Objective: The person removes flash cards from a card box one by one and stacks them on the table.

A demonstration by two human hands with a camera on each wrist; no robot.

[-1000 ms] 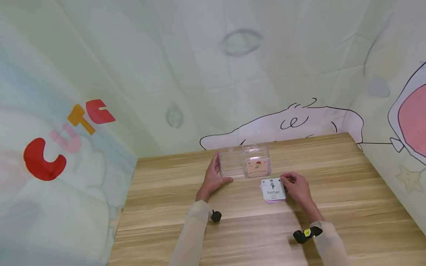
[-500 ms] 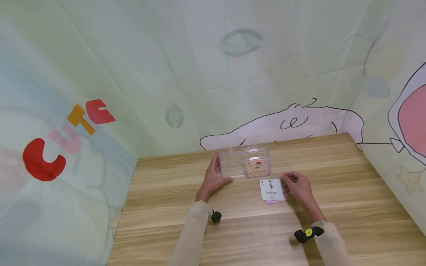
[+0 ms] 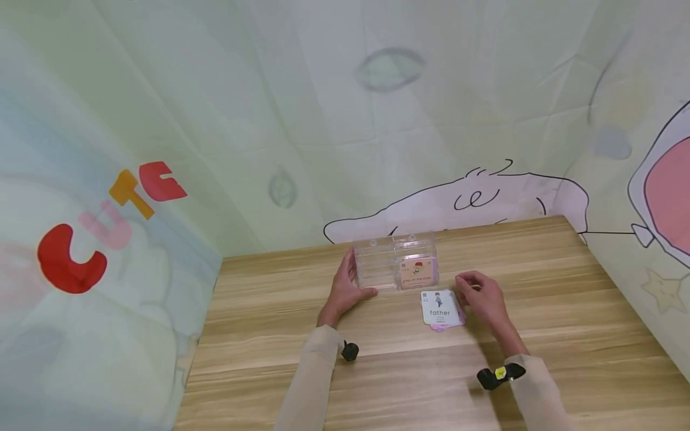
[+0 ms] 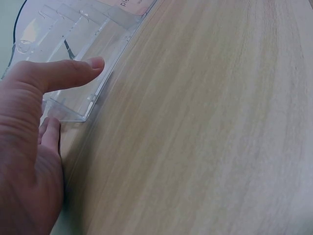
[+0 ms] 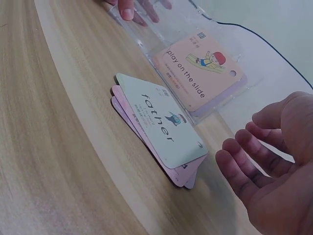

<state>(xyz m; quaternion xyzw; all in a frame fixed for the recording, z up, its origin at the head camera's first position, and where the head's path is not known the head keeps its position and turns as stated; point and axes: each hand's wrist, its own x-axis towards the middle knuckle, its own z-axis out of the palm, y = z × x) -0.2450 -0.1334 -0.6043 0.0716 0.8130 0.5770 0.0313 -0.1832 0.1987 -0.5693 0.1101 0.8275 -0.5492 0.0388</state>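
Observation:
A clear plastic case (image 3: 393,261) lies open on the wooden table (image 3: 377,359), with a card reading "play on the slide" (image 5: 200,68) in its right half. My left hand (image 3: 345,287) holds the case's left end (image 4: 73,105), thumb along its front edge. A small stack of cards topped by "father" (image 3: 441,309) lies in front of the case. My right hand (image 3: 477,293) hovers just right of the stack (image 5: 161,127), fingers loosely curled and holding nothing.
Cartoon-printed fabric walls close in the table at the back, left and right. Bare wood stretches toward the front edge and out to both sides.
The right hand has let go of the "father" card stack and lifted slightly back and right. The stack shifted a little left. The left hand and case have not moved.

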